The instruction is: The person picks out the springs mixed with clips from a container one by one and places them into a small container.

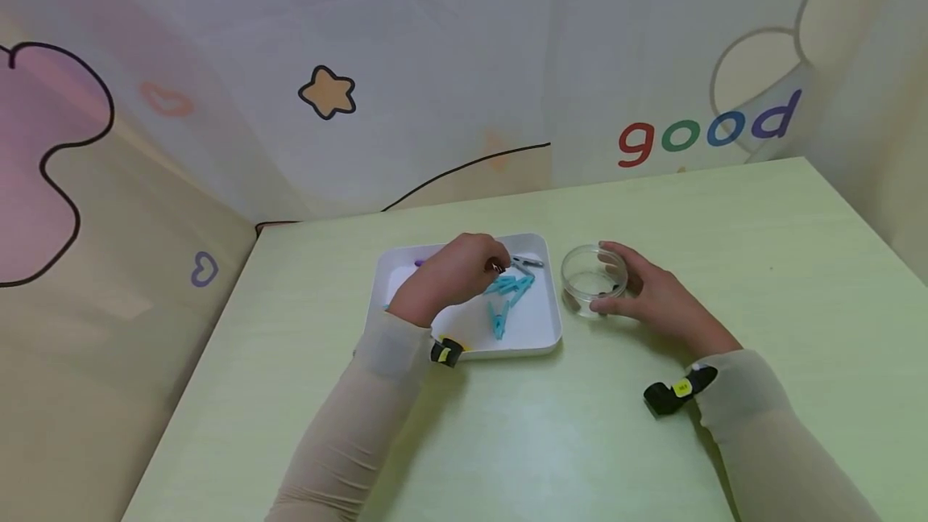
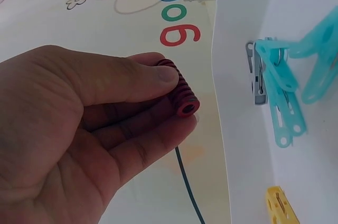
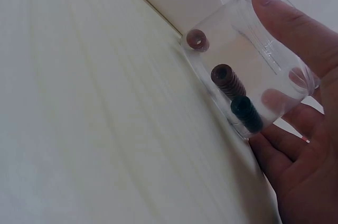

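Observation:
My left hand is over the white tray, pinching a small red coil spring between thumb and fingers. In the head view, the hand mostly hides that spring. To the right of the tray, my right hand grips a clear round jar by its side, thumb at the near side and fingers round the far side. Through the jar's wall, the right wrist view shows a reddish spring, a brown spring and a dark green spring lying inside.
The shallow white tray holds several teal clothespins, a grey clothespin and a yellow clothespin. Part of a purple item shows beside the left wrist. A printed curtain hangs behind the light green table.

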Available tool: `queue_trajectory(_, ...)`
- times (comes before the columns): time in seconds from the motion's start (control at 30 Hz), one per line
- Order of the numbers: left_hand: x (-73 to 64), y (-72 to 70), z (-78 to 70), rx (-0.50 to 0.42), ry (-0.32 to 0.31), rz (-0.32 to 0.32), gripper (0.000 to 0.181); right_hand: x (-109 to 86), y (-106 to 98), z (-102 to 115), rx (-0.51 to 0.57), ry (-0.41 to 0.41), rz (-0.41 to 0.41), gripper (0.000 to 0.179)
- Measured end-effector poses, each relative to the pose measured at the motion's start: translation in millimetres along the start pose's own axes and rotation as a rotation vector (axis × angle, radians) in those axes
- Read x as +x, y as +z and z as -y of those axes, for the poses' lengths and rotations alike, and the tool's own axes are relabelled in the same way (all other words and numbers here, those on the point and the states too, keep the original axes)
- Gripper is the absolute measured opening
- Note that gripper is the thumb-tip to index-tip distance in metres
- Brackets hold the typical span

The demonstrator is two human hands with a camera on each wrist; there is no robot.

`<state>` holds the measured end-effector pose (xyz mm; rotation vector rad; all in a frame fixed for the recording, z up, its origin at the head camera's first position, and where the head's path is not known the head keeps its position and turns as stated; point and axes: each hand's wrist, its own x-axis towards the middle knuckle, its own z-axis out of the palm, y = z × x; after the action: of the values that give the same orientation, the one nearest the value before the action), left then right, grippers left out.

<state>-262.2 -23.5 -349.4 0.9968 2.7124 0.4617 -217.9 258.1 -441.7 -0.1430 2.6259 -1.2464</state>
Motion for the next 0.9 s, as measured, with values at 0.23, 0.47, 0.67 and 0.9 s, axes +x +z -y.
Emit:
queue_trajectory(0.23, 3.8, 1.4, -5.1, -0.007, 0.010, 0.007, 0.025, -0.3, 0.4, -1.4, 0.019, -0.016, 0.003, 0.093)
queue_trajectory(0.47, 4.9, 1.3, -13.9, -0.031, 0.002, 0.002, 0.023, -0.5, 1.1, -2.3, 0.019, -0.024, 0.003, 0.092)
queue_trajectory(0.67, 6.6, 2.3, -19.1, -0.036, 0.008, -0.009, 0.022, -0.2, 1.4, -3.8, 0.015, -0.025, -0.004, 0.090)
queue_trajectory(0.9, 8.8, 3.5, -25.1, -0.025, -0.010, 0.002, 0.022, 1.2, 2.2, -5.9, 0.013, -0.030, -0.006, 0.092)
